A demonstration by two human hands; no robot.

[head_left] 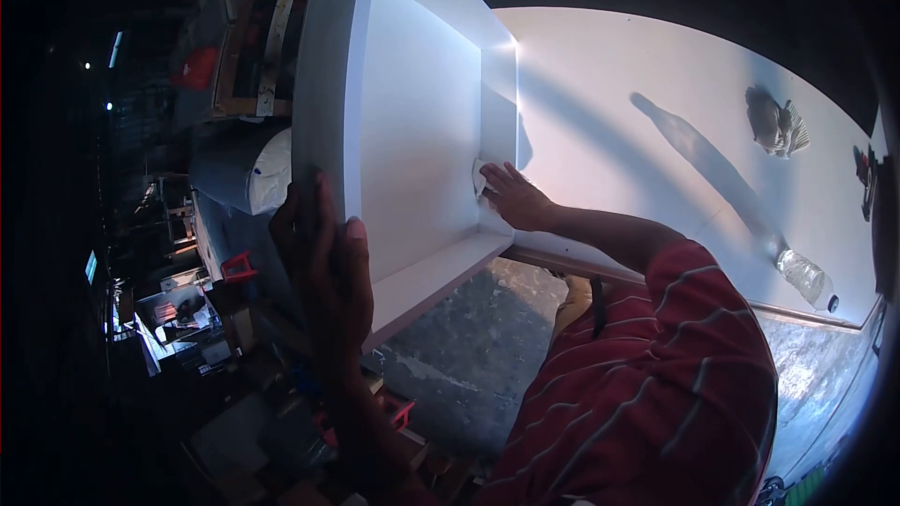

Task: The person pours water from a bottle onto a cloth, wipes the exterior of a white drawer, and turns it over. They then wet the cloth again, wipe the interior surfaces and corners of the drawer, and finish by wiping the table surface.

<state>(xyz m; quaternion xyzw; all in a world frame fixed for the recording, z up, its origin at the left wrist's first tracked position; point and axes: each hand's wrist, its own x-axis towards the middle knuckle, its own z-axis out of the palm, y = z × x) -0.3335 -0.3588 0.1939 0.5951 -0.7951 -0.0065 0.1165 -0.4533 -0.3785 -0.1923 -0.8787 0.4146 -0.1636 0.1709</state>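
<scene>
A white box-like panel frame (pixel 422 122) with raised sides stands tilted on a white tabletop (pixel 609 84). My left hand (pixel 328 272) grips the frame's near left side, its fingers over the outer face and the thumb near the edge. Inside the frame, at its lower right inner corner, my right hand (pixel 516 199) presses a small white cloth (pixel 479 178) against the side wall. The cloth is partly hidden under the fingers.
A clear plastic bottle (pixel 804 279) lies on the tabletop at the right. A crumpled striped cloth (pixel 776 122) is farther back, with a small dark object (pixel 863 183) by the right edge. A red stool (pixel 238 267) stands on the left.
</scene>
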